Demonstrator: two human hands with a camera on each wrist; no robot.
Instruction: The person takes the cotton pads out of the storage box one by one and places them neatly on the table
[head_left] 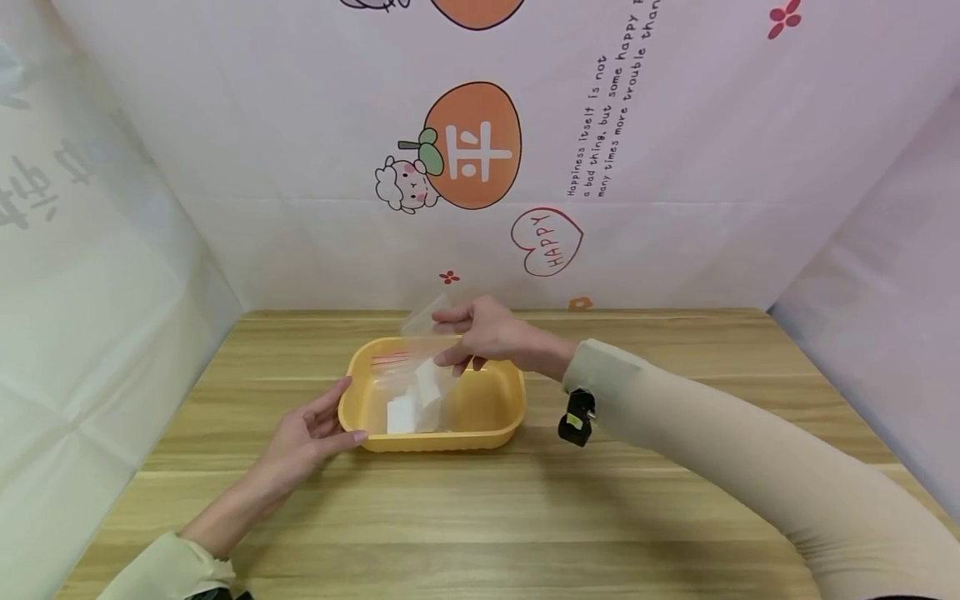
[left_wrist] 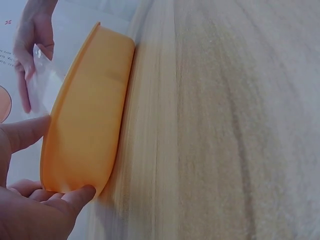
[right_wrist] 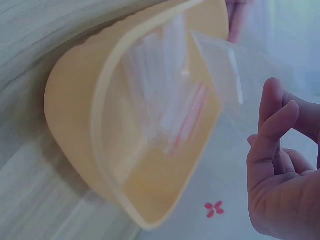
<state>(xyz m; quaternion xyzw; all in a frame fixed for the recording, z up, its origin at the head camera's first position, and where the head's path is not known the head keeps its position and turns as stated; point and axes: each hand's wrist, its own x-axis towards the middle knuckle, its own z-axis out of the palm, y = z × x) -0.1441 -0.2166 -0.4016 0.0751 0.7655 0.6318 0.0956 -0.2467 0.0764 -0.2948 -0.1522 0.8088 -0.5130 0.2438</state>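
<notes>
A yellow plastic basin (head_left: 487, 439) sits on the wooden table. At its left end my left hand (head_left: 303, 437) grips it, the thumb on the near rim and the fingers round the end wall. Over the basin my right hand (head_left: 487, 333) pinches a clear plastic bag (right_wrist: 215, 60) between thumb and fingers. A white piece shows through the bag's lower part in the head view. Inside the basin lie zip bags (right_wrist: 185, 120) with red seal strips, plus white contents (head_left: 401, 414) toward the left. The basin's side wall (left_wrist: 90, 110) fills much of the left wrist view.
The wood-grain table (head_left: 480, 517) reaches to a white printed backdrop (head_left: 315, 233) behind the basin. White sheets (head_left: 97, 292) hang at both sides. A small black device (head_left: 577, 418) is strapped at the right sleeve (head_left: 697, 433).
</notes>
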